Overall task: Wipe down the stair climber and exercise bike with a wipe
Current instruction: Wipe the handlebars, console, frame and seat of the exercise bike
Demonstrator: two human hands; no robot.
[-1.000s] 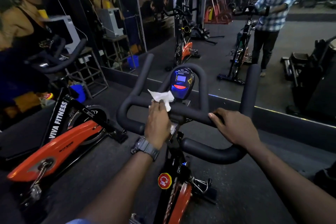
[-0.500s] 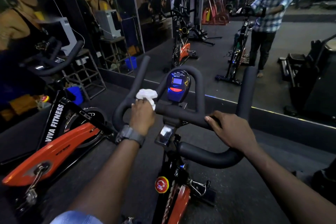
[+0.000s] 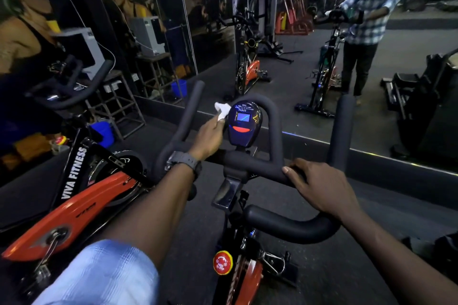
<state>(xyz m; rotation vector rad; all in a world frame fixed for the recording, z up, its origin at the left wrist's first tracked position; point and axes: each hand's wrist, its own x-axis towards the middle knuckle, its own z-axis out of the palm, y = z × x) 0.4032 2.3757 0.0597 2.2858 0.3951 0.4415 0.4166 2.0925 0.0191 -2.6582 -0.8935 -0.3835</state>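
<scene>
Left grip (image 3: pixel 209 134) pinches wipe (image 3: pixel 222 110) beside console (image 3: pixel 243 120)

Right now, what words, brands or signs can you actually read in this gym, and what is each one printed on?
"VIVA FITNESS": white letters on the black frame of the neighbouring orange bike.
"PRESS TO STOP": seems to read so on the red and yellow knob, but it is small and partly blurred.
Console: tiny labels above the blue screen, too small to read.
Orange guard: dark logo, too blurred to read.
</scene>
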